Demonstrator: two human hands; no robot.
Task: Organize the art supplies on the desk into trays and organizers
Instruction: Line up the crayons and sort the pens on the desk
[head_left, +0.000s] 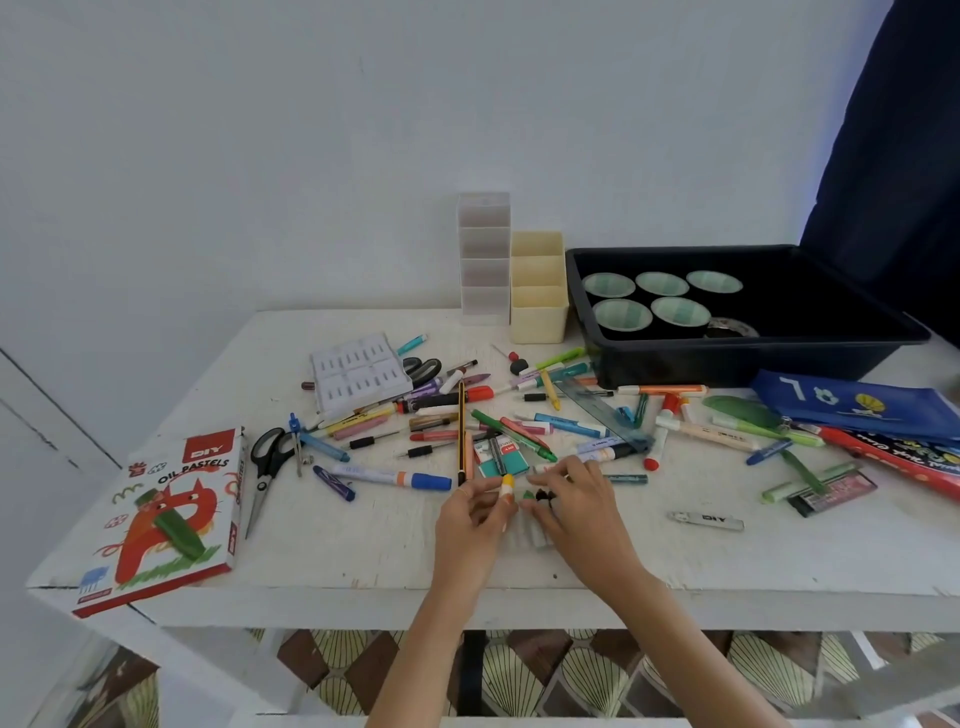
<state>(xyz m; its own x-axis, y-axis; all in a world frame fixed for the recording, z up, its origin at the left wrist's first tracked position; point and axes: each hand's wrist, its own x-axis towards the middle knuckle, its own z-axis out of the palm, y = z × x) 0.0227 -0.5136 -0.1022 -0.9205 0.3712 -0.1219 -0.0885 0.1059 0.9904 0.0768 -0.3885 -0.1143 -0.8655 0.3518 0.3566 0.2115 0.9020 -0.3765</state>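
Pens, markers, crayons and pastels lie scattered over the white desk (332, 551). My left hand (470, 525) pinches a short yellow and white crayon (507, 486) near the desk's front middle. My right hand (582, 512) rests beside it, fingers curled over small green and black pieces (537, 496) and a pale clear holder (530, 535); what it grips is hidden. At the back stand a clear organizer (484, 260), a cream organizer (537, 291) and a black tray (727, 358).
An oil pastels box (171, 519) overhangs the front left corner. Scissors (267, 467) lie next to it. A blue pouch (852, 405) and a red case (904, 457) are at the right. Several round cups (623, 314) sit in the black tray.
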